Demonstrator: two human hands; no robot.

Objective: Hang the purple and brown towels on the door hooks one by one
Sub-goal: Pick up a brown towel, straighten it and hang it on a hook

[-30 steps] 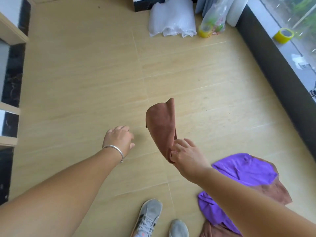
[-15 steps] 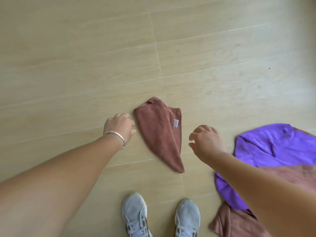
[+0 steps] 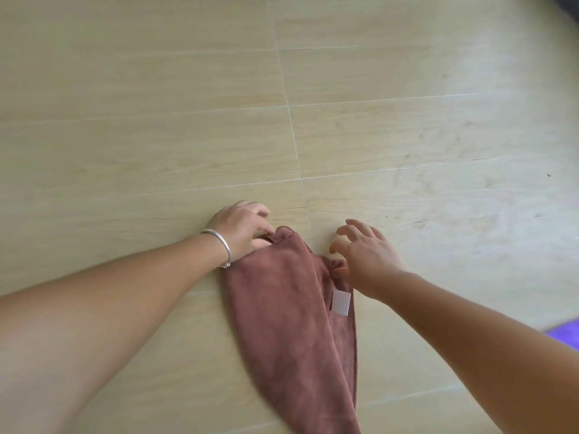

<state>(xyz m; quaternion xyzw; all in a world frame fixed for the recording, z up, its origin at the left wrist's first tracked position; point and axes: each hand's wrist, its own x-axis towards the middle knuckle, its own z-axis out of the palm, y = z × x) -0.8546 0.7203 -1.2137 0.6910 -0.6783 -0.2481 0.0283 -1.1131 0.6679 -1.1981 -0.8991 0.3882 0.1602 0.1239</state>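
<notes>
floor [image 3: 407, 89]: pale wood-look tiles with thin grout lines, fills nearly the whole head view; no containers in view; wide bare floor ahead of both hands and off to the left, dark strip just clips the top right corner; brown towel [image 3: 291, 324] lies flat on the floor, folded lengthwise, running from between the hands down to the bottom edge of the view; white label [image 3: 341, 302] shows on its right-hand fold; purple towel [image 3: 564, 332] only a sliver at the right edge, well apart from the brown one, partly behind the right forearm; left hand [image 3: 239, 228]: grip curled onto the top left corner of the brown towel, fingertips at the hem, thumb tucked at the cloth edge, looks like a pinch; silver bracelet [image 3: 219, 245] on that wrist; right hand [image 3: 365, 252]: grip open, fingers spread and slightly bent over the floor just right of the towel's top, thumb touching the towel's right fold, holding nothing; vs half a second ago: left hand was a fist beside the towel, now on its corner; right hand was apart from the towel, now at its edge; camera has come in lower and closer, shoes gone from view, purple towel mostly out of view; frame is motion-blurred, fine finger contact hard to confirm.
</notes>
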